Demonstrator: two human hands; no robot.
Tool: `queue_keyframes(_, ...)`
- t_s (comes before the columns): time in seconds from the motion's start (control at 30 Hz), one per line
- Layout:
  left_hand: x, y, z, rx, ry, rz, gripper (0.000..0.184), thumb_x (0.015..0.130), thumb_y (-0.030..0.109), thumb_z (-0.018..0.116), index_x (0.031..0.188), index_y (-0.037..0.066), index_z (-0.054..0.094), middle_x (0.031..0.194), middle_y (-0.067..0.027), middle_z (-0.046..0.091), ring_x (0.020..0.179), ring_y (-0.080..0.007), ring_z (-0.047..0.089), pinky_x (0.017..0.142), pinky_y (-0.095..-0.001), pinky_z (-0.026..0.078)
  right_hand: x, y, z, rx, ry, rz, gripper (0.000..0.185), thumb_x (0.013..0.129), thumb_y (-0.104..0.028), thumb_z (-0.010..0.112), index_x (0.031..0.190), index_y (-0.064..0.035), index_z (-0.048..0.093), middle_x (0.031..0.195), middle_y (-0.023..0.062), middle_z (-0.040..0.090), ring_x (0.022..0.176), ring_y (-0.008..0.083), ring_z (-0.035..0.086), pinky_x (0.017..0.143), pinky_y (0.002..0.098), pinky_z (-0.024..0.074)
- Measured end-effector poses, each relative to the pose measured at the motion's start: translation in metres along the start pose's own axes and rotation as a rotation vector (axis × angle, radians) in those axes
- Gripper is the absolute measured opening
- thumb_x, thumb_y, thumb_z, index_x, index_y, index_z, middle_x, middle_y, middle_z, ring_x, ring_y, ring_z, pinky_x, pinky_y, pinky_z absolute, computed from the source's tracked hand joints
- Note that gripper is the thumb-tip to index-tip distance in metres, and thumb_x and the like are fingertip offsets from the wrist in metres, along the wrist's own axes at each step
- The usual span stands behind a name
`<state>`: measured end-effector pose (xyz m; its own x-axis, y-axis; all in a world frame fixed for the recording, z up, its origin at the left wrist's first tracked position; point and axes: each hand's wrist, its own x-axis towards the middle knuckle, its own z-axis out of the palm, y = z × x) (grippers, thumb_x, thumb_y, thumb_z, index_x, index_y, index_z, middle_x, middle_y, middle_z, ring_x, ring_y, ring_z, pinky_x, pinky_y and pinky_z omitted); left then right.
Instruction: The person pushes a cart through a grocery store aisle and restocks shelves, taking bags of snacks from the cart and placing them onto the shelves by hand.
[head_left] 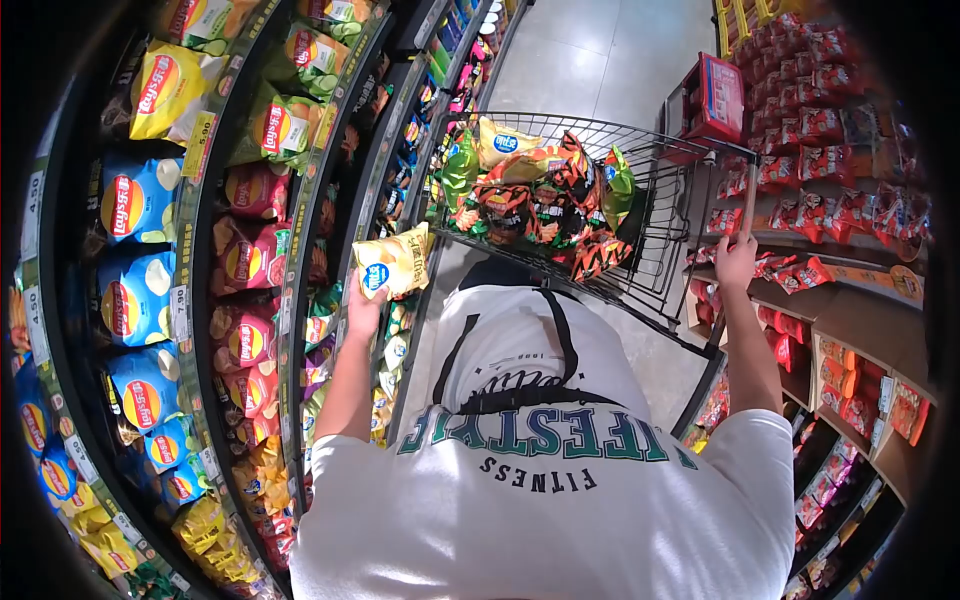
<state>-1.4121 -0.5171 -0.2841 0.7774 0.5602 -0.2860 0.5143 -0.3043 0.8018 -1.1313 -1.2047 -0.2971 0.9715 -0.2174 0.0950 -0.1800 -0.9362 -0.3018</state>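
My left hand (364, 305) is closed round the lower left edge of a pale yellow snack bag (393, 264) with a blue and white logo, held upright between the shelves and the cart. The fingers behind the bag are partly hidden. My right hand (736, 261) is wrapped round the handle of a black wire shopping cart (665, 200). Inside the cart lie several bags: a cream bag (505, 143), a green bag (460, 170) at the left, another green bag (618, 185) at the right, and dark and orange bags (545, 205) between them.
Shelves of blue chip bags (137, 205), red bags and yellow bags run along the left, with price strips on their edges. On the right hang many red snack packets (820, 165). A red box (718, 97) stands beyond the cart near the grey floor (590, 50).
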Motion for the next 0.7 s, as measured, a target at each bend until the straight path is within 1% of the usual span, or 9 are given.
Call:
queue_keyframes(0.1, -0.001, -0.025, 0.001, -0.078, -0.038, -0.001, 0.08, 0.085, 0.006, 0.075, 0.151, -0.002, 0.032, 0.136, -0.0161, 0.057, 0.123, -0.0227, 0.057, 0.107, -0.034, 0.043, -0.006, 0.005, 0.001, 0.022, 0.041, -0.06, 0.02, 0.088, -0.025, 0.063, 0.1, -0.0076, 0.062, 0.114, 0.0225, 0.055, 0.099, 0.0413, 0.061, 0.086, 0.0492, 0.0517)
queue_keyframes(0.17, -0.008, -0.036, 0.005, 0.062, 0.065, -0.012, 0.082, 0.083, 0.01, 0.077, 0.151, -0.001, 0.033, 0.134, -0.0171, 0.059, 0.122, -0.0239, 0.059, 0.106, -0.0343, 0.044, -0.013, 0.001, -0.002, -0.016, 0.0, -0.003, 0.022, 0.087, -0.023, 0.064, 0.101, -0.0067, 0.062, 0.109, 0.0224, 0.055, 0.098, 0.0414, 0.06, 0.087, 0.0484, 0.0511)
queue_keyframes(0.3, -0.022, -0.056, 0.009, 0.125, 0.045, 0.011, 0.082, 0.082, 0.011, 0.077, 0.151, 0.0, 0.033, 0.132, -0.0169, 0.062, 0.121, -0.0238, 0.06, 0.104, -0.0342, 0.046, -0.029, 0.01, -0.007, -0.003, -0.014, -0.083, 0.023, 0.088, -0.022, 0.065, 0.103, -0.0057, 0.06, 0.113, 0.0236, 0.054, 0.1, 0.0422, 0.06, 0.089, 0.0486, 0.0505)
queue_keyframes(0.37, -0.035, -0.069, 0.017, 0.07, 0.058, 0.002, 0.083, 0.082, 0.011, 0.077, 0.151, 0.0, 0.032, 0.132, -0.0176, 0.062, 0.12, -0.0242, 0.06, 0.103, -0.0338, 0.046, -0.037, 0.016, -0.004, 0.01, 0.006, -0.125, 0.022, 0.09, -0.021, 0.063, 0.105, -0.0055, 0.06, 0.115, 0.024, 0.055, 0.103, 0.0425, 0.059, 0.091, 0.0487, 0.0496)
queue_keyframes(0.4, -0.055, -0.039, 0.02, -0.044, 0.042, -0.104, 0.085, 0.082, 0.011, 0.078, 0.152, 0.001, 0.031, 0.133, -0.0181, 0.061, 0.121, -0.0239, 0.06, 0.103, -0.0332, 0.046, -0.038, 0.022, 0.0, -0.01, 0.002, -0.133, 0.022, 0.09, -0.02, 0.062, 0.105, -0.0044, 0.059, 0.113, 0.0241, 0.056, 0.103, 0.0427, 0.059, 0.091, 0.0497, 0.0493)
queue_keyframes(0.43, -0.053, -0.08, 0.025, -0.007, 0.068, -0.05, 0.086, 0.081, 0.013, 0.078, 0.152, 0.001, 0.031, 0.135, -0.0194, 0.06, 0.122, -0.025, 0.06, 0.104, -0.0339, 0.046, -0.045, 0.021, 0.0, 0.012, 0.046, -0.164, 0.021, 0.09, -0.019, 0.062, 0.103, -0.0034, 0.059, 0.111, 0.0244, 0.056, 0.102, 0.0432, 0.059, 0.091, 0.05, 0.049)
queue_keyframes(0.57, -0.101, -0.114, 0.033, 0.002, 0.142, -0.057, 0.089, 0.082, 0.018, 0.079, 0.154, 0.003, 0.029, 0.14, -0.0202, 0.056, 0.127, -0.028, 0.056, 0.108, -0.0358, 0.043, -0.073, 0.03, -0.01, -0.015, 0.014, -0.315, 0.018, 0.09, -0.017, 0.064, 0.098, -0.0019, 0.058, 0.118, 0.0293, 0.054, 0.108, 0.0466, 0.055, 0.095, 0.0496, 0.0471)
queue_keyframes(0.63, -0.137, -0.111, 0.028, 0.009, 0.179, -0.133, 0.089, 0.082, 0.018, 0.079, 0.154, 0.004, 0.028, 0.14, -0.0188, 0.056, 0.127, -0.0281, 0.057, 0.108, -0.0352, 0.042, -0.09, 0.031, -0.013, -0.024, -0.011, -0.216, 0.019, 0.085, -0.011, 0.067, 0.1, -0.0026, 0.058, 0.118, 0.0267, 0.053, 0.107, 0.0459, 0.055, 0.094, 0.0497, 0.0467)
queue_keyframes(0.7, -0.166, -0.147, 0.03, -0.087, 0.244, -0.117, 0.09, 0.081, 0.016, 0.08, 0.154, 0.003, 0.028, 0.14, -0.0181, 0.056, 0.127, -0.0268, 0.056, 0.108, -0.0348, 0.042, -0.101, 0.047, -0.011, -0.052, 0.104, -0.409, 0.021, 0.085, -0.013, 0.068, 0.101, -0.0022, 0.059, 0.119, 0.0273, 0.052, 0.109, 0.0453, 0.055, 0.095, 0.0489, 0.0467)
